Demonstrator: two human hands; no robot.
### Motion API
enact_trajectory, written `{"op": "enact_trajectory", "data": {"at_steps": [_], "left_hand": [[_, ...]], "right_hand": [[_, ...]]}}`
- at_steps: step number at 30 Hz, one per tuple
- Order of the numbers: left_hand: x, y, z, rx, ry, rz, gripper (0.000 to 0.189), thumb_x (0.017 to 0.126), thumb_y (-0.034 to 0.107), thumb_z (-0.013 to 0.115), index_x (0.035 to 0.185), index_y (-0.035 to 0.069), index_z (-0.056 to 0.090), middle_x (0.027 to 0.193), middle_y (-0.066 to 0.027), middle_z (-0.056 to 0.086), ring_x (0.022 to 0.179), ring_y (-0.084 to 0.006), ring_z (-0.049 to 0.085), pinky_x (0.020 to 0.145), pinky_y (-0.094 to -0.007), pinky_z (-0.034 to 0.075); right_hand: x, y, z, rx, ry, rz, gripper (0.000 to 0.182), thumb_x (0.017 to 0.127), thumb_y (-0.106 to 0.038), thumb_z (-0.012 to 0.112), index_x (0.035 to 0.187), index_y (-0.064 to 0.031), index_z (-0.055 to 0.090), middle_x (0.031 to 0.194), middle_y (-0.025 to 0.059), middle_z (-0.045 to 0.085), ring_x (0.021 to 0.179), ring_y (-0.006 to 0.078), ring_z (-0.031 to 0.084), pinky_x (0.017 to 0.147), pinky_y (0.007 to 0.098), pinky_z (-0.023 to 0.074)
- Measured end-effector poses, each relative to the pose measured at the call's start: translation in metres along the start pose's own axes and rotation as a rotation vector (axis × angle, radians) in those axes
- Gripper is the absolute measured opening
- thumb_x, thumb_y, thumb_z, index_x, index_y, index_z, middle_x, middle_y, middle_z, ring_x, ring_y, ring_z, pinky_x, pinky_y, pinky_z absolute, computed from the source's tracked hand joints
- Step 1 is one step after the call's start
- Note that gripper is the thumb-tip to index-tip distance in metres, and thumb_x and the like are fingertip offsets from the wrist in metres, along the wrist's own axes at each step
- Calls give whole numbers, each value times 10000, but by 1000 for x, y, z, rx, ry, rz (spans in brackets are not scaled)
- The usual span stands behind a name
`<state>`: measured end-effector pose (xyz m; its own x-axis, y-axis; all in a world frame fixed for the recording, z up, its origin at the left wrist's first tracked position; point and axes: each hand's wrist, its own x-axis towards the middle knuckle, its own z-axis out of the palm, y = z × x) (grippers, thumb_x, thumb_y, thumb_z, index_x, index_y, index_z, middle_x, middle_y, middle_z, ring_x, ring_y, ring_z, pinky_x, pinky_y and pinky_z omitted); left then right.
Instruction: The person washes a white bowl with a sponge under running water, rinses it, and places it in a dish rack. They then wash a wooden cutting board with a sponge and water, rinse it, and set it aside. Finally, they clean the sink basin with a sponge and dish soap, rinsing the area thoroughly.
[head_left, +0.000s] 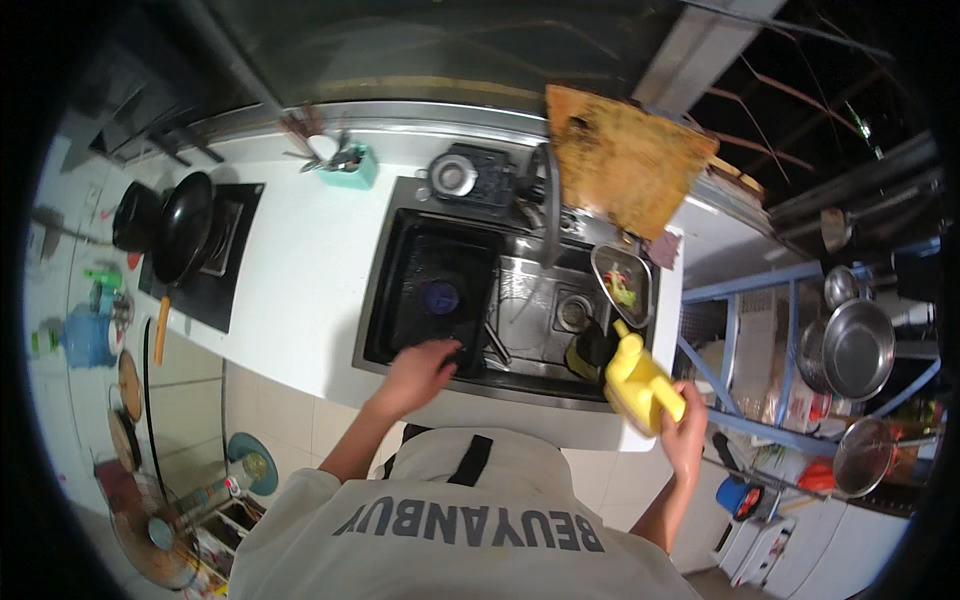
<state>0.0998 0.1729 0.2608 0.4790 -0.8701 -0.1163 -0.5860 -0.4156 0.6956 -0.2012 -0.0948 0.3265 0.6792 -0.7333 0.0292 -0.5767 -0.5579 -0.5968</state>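
Observation:
My right hand is shut on the handle of a yellow plastic jug with a spout, held over the sink's right front corner. Beside the spout, a dark item with a yellow-green edge lies in the sink. My left hand hovers over the front edge of a black basin on the left of the metal sink; its fingertips are partly hidden, so its grip is unclear. A round bluish-purple item shows inside the basin. A strainer basket with food scraps sits at the sink's right.
A wooden cutting board leans behind the tap. A black wok rests on the hob at the left. A green utensil holder stands on the white counter. Metal pans hang at the right.

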Motion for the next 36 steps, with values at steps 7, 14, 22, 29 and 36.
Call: {"op": "enact_trajectory", "data": {"at_steps": [7, 14, 22, 29, 36], "left_hand": [[-70, -59, 8, -681, 164, -190, 413, 882, 174, 570, 1256, 31, 466, 1126, -142, 602, 969, -237, 617, 774, -328, 519], [-100, -74, -77, -1015, 902, -675, 703, 928, 401, 498, 1441, 42, 175, 1425, -140, 310, 1284, -267, 368, 965, -433, 396], [-79, -216, -83, -348, 888, -536, 420, 945, 240, 492, 1242, -46, 412, 1155, -164, 529, 1048, -241, 522, 913, -328, 411], [-80, -260, -98, -229, 919, -404, 398, 946, 227, 476, 1229, -52, 456, 1137, -181, 553, 1052, -267, 542, 917, -348, 414], [-61, -295, -97, -226, 863, -425, 429, 947, 262, 492, 1229, -60, 459, 1120, -184, 561, 1014, -255, 553, 895, -348, 428]], "right_hand": [[5, -144, 119, 621, -479, -20, 227, 793, -20, 652, 1001, -20, 561, 877, 44, 587, 837, 116, 560, 763, 252, 458], [19, -295, 295, 674, -568, -581, 324, 745, -143, 675, 1002, 12, 554, 915, 191, 612, 893, 355, 602, 788, 405, 473], [16, -252, 363, 850, -602, -551, 393, 710, 76, 492, 1094, 9, 545, 1014, 166, 600, 1001, 274, 588, 835, 336, 482], [95, 70, 337, 1181, 166, 75, 208, 932, -74, 446, 819, -21, 611, 762, 56, 603, 619, 90, 495, 539, 205, 385], [288, 31, 310, 975, -187, 389, 593, 789, 28, 427, 1376, 11, 341, 1346, 155, 458, 1228, 240, 452, 975, 310, 382]]}}
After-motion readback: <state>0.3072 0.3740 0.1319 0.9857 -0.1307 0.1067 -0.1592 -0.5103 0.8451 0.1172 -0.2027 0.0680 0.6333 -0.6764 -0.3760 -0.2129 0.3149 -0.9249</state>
